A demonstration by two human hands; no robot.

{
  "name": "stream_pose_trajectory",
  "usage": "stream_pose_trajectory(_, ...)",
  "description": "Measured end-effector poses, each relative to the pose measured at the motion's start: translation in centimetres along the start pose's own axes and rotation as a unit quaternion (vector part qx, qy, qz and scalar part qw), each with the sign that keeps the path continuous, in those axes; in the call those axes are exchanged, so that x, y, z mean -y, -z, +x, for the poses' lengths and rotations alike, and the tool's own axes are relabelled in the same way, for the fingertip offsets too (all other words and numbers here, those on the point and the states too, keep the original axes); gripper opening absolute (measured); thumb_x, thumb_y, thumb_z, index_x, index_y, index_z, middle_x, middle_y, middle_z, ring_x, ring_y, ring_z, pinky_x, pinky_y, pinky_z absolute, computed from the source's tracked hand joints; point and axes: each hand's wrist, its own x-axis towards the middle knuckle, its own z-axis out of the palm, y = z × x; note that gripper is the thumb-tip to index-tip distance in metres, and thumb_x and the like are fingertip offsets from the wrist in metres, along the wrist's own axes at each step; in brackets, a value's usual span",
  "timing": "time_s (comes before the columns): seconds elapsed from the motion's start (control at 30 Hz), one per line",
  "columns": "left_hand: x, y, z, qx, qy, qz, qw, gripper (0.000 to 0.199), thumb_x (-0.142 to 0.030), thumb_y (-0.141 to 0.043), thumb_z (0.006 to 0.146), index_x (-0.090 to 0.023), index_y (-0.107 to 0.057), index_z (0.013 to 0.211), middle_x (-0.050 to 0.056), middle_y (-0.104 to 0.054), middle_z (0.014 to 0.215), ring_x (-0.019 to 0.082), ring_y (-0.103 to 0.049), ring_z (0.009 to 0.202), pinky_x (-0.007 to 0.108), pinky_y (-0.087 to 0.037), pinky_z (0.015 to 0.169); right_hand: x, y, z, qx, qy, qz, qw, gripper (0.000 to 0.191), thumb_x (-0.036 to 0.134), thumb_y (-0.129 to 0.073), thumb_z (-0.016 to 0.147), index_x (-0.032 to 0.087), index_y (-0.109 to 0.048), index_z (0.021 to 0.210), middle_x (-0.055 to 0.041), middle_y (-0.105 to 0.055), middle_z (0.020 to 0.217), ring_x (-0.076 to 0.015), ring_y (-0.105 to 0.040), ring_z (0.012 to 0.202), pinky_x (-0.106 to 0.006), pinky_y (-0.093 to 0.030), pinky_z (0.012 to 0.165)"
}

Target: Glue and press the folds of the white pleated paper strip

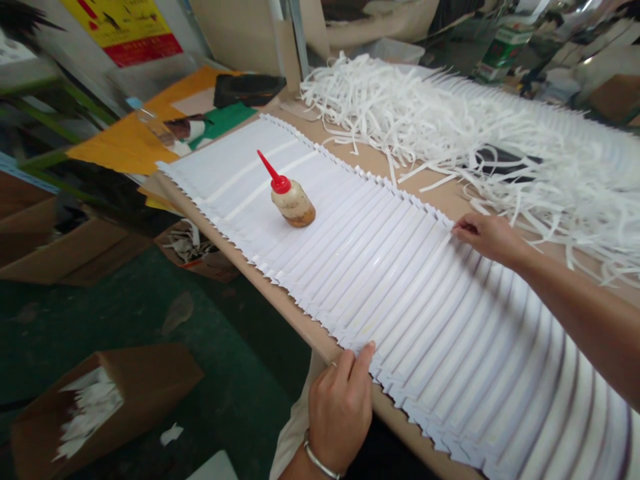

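Observation:
A long row of overlapping white strips with jagged, pointed ends (430, 320) runs along the table. My right hand (485, 237) pinches the end of one white strip at the far edge of the row. At the near edge, my left hand (345, 400) has its fingers closed at the other end of that strip, at the table's border. Between my hands the strip lies across the row. A squeeze bottle (295, 203) with a red pointed nozzle and brownish contents stands on the white sheets, left of my hands.
A large heap of loose white strips (390, 107) covers the table's far side, with a black object (507, 163) among them. Cardboard boxes of scraps (165, 393) stand on the green floor. Yellow sheets (115, 143) and a clear bottle (153, 123) lie beyond the table's left end.

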Motion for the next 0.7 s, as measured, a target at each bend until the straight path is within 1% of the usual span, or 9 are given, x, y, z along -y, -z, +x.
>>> stream_pose_trajectory(0.07, 0.0, 0.0, 0.0, -0.002, -0.001, -0.002, 1.0, 0.043, -0.007, -0.046, 0.095, -0.02, -0.06, 0.133, 0.002, -0.065, 0.085, 0.017, -0.064, 0.067, 0.032, -0.054, 0.06, -0.4, -0.6, 0.2, -0.002, 0.007, -0.005, 1.0, 0.025, 0.04, -0.054, 0.086, 0.02, -0.069, 0.088, -0.0052, -0.071, 0.08, -0.019, -0.062, 0.072, -0.031, -0.042, 0.066)
stream_pose_trajectory(0.2, 0.0, 0.0, 0.1, -0.008, -0.002, -0.011, 1.0, 0.042, -0.006, -0.045, 0.095, -0.019, -0.061, 0.132, 0.003, -0.065, 0.085, 0.018, -0.065, 0.068, 0.032, -0.055, 0.061, -0.8, -1.4, 0.2, -0.026, 0.008, -0.026, 0.999, 0.027, 0.044, -0.056, 0.086, 0.021, -0.069, 0.087, -0.0054, -0.071, 0.079, -0.0191, -0.061, 0.07, -0.031, -0.041, 0.064)
stream_pose_trajectory(0.37, 0.1, 0.0, 0.1, -0.015, -0.004, -0.011, 1.0, 0.041, -0.007, -0.045, 0.096, -0.019, -0.062, 0.132, 0.004, -0.066, 0.086, 0.017, -0.066, 0.07, 0.03, -0.055, 0.064, -1.0, -1.6, 0.3, -0.025, 0.012, -0.023, 0.999, 0.027, 0.041, -0.054, 0.087, 0.021, -0.071, 0.088, -0.006, -0.073, 0.081, -0.0192, -0.062, 0.071, -0.03, -0.042, 0.064)
stream_pose_trajectory(0.6, 0.1, -0.2, 0.0, -0.015, -0.005, -0.008, 1.0, 0.042, -0.008, -0.045, 0.096, -0.019, -0.062, 0.133, 0.004, -0.067, 0.086, 0.018, -0.066, 0.068, 0.031, -0.056, 0.062, -0.3, -1.6, 0.3, -0.015, -0.004, -0.03, 0.999, 0.027, 0.042, -0.054, 0.087, 0.02, -0.07, 0.088, -0.006, -0.071, 0.081, -0.0195, -0.06, 0.071, -0.031, -0.039, 0.065)
stream_pose_trajectory(0.7, 0.2, -0.2, 0.0, -0.017, -0.008, -0.005, 1.0, 0.041, -0.009, -0.044, 0.097, -0.019, -0.063, 0.132, 0.005, -0.067, 0.086, 0.018, -0.066, 0.07, 0.03, -0.057, 0.065, 0.1, -1.9, 0.3, -0.013, 0.001, -0.042, 0.999, 0.025, 0.041, -0.054, 0.087, 0.021, -0.068, 0.088, -0.0067, -0.071, 0.083, -0.0202, -0.06, 0.073, -0.031, -0.037, 0.064)
